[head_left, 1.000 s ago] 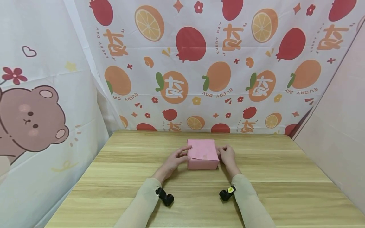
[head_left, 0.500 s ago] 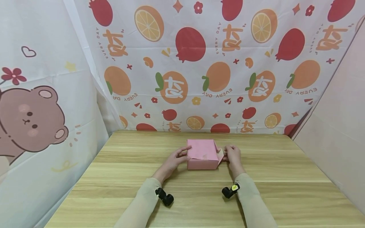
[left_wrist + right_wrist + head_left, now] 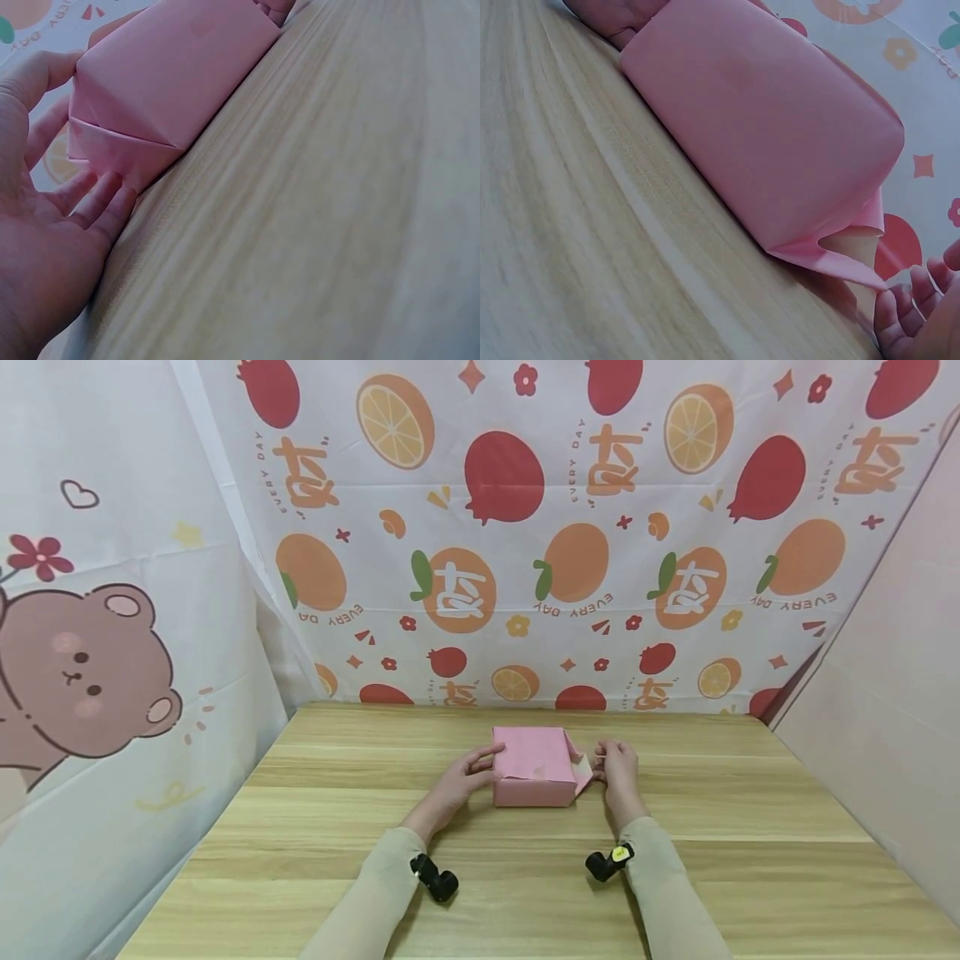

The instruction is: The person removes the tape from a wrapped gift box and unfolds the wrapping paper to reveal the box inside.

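Observation:
A box wrapped in pink paper (image 3: 534, 756) sits on the wooden table between my hands. My left hand (image 3: 459, 781) rests against its left end. In the left wrist view, extended fingertips (image 3: 112, 206) touch the folded end of the paper and another finger touches the upper edge. At the right end, a pink wrapping paper flap (image 3: 832, 264) stands out from the box, showing a pale tan area inside. My right hand (image 3: 621, 772) has its fingers curled at the flap's tip and holds it there. The thumb's contact is mostly outside the right wrist view.
The wooden table (image 3: 360, 752) extends around the box on all sides. A fruit-print cloth (image 3: 517, 568) hangs behind it, a bear-print cloth (image 3: 150, 543) on the left, and a pale panel (image 3: 885, 710) on the right. A small black camera (image 3: 435, 877) is on the left sleeve.
My right hand has moved to the right, and the paper flap at the box's right end has swung outward. The left hand and the box have stayed in place.

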The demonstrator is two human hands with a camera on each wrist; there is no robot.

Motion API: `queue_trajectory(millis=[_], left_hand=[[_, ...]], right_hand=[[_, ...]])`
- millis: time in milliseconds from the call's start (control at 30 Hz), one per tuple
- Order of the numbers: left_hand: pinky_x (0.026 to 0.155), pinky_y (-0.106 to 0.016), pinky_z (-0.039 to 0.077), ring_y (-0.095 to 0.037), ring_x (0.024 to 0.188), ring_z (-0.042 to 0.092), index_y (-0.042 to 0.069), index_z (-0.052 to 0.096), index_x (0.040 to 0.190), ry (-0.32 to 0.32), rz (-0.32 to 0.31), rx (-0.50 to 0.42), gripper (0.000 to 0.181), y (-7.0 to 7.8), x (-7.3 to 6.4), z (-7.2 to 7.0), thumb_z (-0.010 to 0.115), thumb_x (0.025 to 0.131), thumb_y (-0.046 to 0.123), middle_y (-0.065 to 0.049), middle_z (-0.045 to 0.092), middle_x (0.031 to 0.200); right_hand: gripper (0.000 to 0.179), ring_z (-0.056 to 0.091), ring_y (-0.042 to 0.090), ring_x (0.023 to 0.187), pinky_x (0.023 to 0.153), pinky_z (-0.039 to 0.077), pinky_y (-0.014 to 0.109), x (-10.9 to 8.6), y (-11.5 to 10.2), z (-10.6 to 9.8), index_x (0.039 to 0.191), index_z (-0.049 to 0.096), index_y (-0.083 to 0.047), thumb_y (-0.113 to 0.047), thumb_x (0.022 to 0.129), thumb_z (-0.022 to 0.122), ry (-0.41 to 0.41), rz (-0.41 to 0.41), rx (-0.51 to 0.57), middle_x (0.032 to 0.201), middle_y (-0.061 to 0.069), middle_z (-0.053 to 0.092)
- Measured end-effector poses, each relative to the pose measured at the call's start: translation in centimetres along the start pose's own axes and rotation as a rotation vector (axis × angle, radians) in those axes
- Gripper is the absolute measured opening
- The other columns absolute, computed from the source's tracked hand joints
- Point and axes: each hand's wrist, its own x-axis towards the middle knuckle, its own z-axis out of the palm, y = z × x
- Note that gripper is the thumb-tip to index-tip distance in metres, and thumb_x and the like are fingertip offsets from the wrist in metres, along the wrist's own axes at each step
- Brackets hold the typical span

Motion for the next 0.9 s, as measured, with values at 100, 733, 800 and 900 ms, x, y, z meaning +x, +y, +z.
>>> queue_trajectory(millis=[100, 733, 800, 900], left_hand=[[0.116, -0.048, 0.031, -0.03, 0.14, 0.04, 0.019, 0.05, 0.143, 0.002, 0.001, -0.004, 0.053, 0.07, 0.01, 0.05, 0.066, 0.092, 0.021, -0.014, 0.046, 0.148], [0.121, -0.056, 0.002, -0.03, 0.153, 0.001, 0.008, 0.064, 0.122, 0.099, 0.075, 0.03, 0.037, -0.31, 0.03, 0.08, 0.072, 0.087, 0.016, -0.008, 0.021, 0.161], [0.122, -0.054, 0.01, -0.03, 0.152, 0.008, 0.008, 0.064, 0.122, 0.11, 0.08, 0.012, 0.036, -0.42, 0.06, 0.08, 0.072, 0.087, 0.015, -0.01, 0.027, 0.158], [0.116, -0.049, 0.031, -0.035, 0.145, 0.029, 0.007, 0.062, 0.125, 0.126, 0.086, -0.016, 0.041, -0.53, 0.18, 0.1, 0.073, 0.086, 0.013, -0.013, 0.035, 0.152]], right_hand=[[0.018, 0.05, 0.006, 0.058, 0.05, 0.046, 0.019, 0.08, 0.05, 0.0, 0.104, 0.051, 0.006, -0.011, 0.097, 0.047, 0.028, -0.016, 0.007, 0.078, 0.001, 0.054], [0.015, 0.054, 0.009, 0.073, 0.056, 0.046, 0.018, 0.21, 0.13, -0.15, 0.101, 0.053, -0.001, -0.014, 0.097, 0.05, 0.055, -0.035, -0.015, 0.079, -0.005, 0.053], [0.015, 0.054, 0.009, 0.074, 0.057, 0.046, 0.018, 0.26, 0.16, -0.17, 0.102, 0.053, -0.001, -0.014, 0.097, 0.05, 0.051, -0.035, -0.013, 0.081, -0.004, 0.054], [0.012, 0.054, 0.01, 0.074, 0.056, 0.046, 0.018, 0.37, 0.22, -0.21, 0.099, 0.053, -0.002, -0.014, 0.097, 0.05, 0.053, -0.034, -0.009, 0.084, -0.002, 0.054]])
